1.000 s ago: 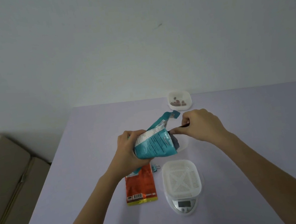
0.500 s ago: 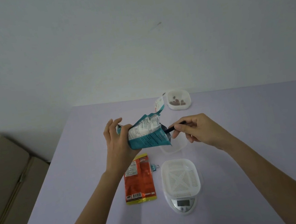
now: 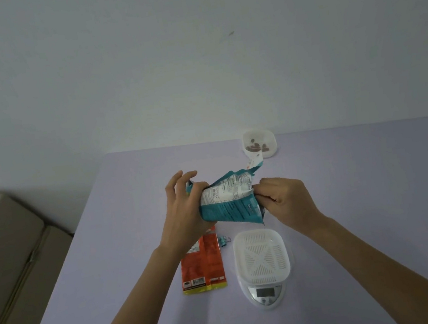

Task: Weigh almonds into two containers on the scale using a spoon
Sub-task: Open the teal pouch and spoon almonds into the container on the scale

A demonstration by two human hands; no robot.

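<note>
Lilac table (image 3: 363,181): teal bag (image 3: 230,203) held tilted in left hand (image 3: 185,216), loose grip, mouth offered to right hand (image 3: 285,201), fingers curled, hold hidden; container (image 3: 262,258) set ready on scale (image 3: 266,294).

Near container (image 3: 261,256) on scale (image 3: 266,294); flat pouch (image 3: 202,267) left; far container (image 3: 272,139) behind, holding likely almonds (image 3: 256,148).

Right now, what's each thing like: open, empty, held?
teal bag: open, tipped, gripped by left hand.
right hand: curled at the bag's mouth.
white basket: empty, on the scale.
far tub: lidless, some almonds inside.
orange packet: flat on the table.
clip: loose beside it.
</note>
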